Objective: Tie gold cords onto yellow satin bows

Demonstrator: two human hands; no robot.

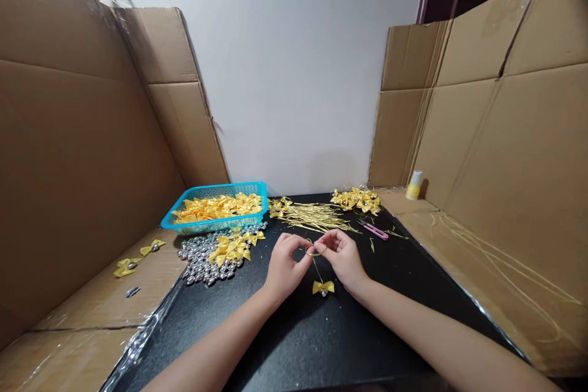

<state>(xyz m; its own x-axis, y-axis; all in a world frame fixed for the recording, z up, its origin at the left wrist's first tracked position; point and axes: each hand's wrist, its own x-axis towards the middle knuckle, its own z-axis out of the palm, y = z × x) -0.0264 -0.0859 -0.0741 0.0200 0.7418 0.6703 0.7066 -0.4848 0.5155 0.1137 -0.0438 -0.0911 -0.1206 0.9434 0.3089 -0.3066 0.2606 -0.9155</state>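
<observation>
Both hands meet over the middle of the black table, pinching a thin gold cord (316,265). My left hand (288,260) is closed on the cord with thumb and forefinger. Opposite it, my right hand (340,257) grips the same cord between its fingertips, where it forms a small loop. From the loop the cord runs down to a yellow ribbon bow (323,288) with a silver bead at its centre. Just beyond the hands lies a bundle of cut gold cords (316,215). How the cord crosses between the fingertips is too small to make out.
A blue basket (215,224) of yellow bows stands back left, with silver beads (204,257) and loose bows (232,248) before it. Back right are finished-looking beaded bows (357,199), pink thread snips (375,231) and a thread spool (414,185). Cardboard walls (505,135) flank the table.
</observation>
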